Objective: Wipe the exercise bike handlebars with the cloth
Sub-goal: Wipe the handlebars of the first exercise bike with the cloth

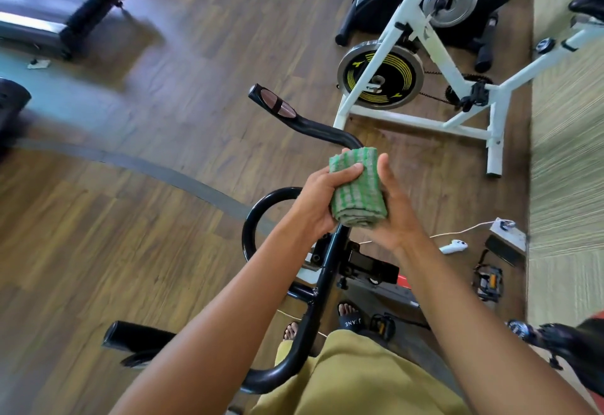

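Clasping folded cloth point(358, 189) at handlebars point(313, 128), left hand point(313, 205) grip wrapped round it, right hand point(397, 212) cupping side

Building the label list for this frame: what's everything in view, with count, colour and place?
cloth: 1, green and grey striped, folded, centre, between both hands
handlebars: 1 set, black, centre, behind the cloth
exercise bike: 1, white frame, black-and-yellow flywheel, upper right
bench: 1, black, upper left
power strip: 1, white, floor at right
controller: 1, white, floor beside the power strip
loose pedal: 1, black, floor at right
sandals: 2, black, on the feet, bottom centre
left hand: 1, grips the cloth
right hand: 1, holds the cloth's other side
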